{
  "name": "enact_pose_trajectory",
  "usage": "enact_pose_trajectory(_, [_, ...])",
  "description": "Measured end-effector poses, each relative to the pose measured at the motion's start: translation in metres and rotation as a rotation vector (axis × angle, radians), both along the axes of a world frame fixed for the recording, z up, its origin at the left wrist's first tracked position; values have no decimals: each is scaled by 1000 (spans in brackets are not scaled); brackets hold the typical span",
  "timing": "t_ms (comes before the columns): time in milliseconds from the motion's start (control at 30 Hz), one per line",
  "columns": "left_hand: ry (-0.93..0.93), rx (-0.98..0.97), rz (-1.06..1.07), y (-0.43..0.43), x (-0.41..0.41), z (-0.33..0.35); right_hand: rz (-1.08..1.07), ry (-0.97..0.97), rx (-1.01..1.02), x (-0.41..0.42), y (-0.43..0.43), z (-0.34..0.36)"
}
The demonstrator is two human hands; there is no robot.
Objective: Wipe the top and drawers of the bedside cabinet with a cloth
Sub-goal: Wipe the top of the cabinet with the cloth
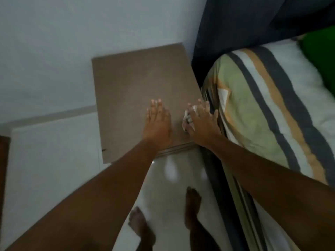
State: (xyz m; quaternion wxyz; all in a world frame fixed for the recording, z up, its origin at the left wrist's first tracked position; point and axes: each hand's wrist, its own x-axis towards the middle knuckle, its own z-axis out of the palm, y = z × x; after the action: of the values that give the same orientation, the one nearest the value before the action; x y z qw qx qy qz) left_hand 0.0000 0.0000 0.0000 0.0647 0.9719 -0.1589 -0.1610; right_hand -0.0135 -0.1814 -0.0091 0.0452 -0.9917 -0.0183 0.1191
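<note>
The brown bedside cabinet [130,91] stands against the pale wall, and I look down on its bare top. My left hand [158,124] lies flat near the top's front edge, fingers together, holding nothing. My right hand [202,122] presses a small white cloth [187,119] onto the cabinet's front right corner, right beside the bed. Most of the cloth is hidden under the palm; only a crumpled bit shows on the hand's left side. The drawer fronts are barely visible below the front edge.
A bed with a striped green, orange and grey pillow [268,113] presses close on the right, with a dark headboard [244,24] behind. My bare feet [193,203] stand on a glossy tiled floor. A brown edge [3,169] shows at far left.
</note>
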Motion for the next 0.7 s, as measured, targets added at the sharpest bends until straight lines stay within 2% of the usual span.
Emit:
enact_pose_trajectory(133, [-14,-10,-80,-14,10,-48,-108,54,-21,2,-6,-43])
enact_pose_trajectory(233, [18,-24,-119,-14,17,-74,-123,59,62,5,-5,-61])
enact_pose_trajectory(467, [55,-62,-159,-10,28,-91,-144,54,154,12,-4,-75])
enact_pose_trajectory(600, [52,-90,-108,-16,24,-94,-217,141,213,15,-9,-79])
enact_pose_trajectory(700, [18,-182,-77,-18,27,-91,-156,15,342,18,-21,-80])
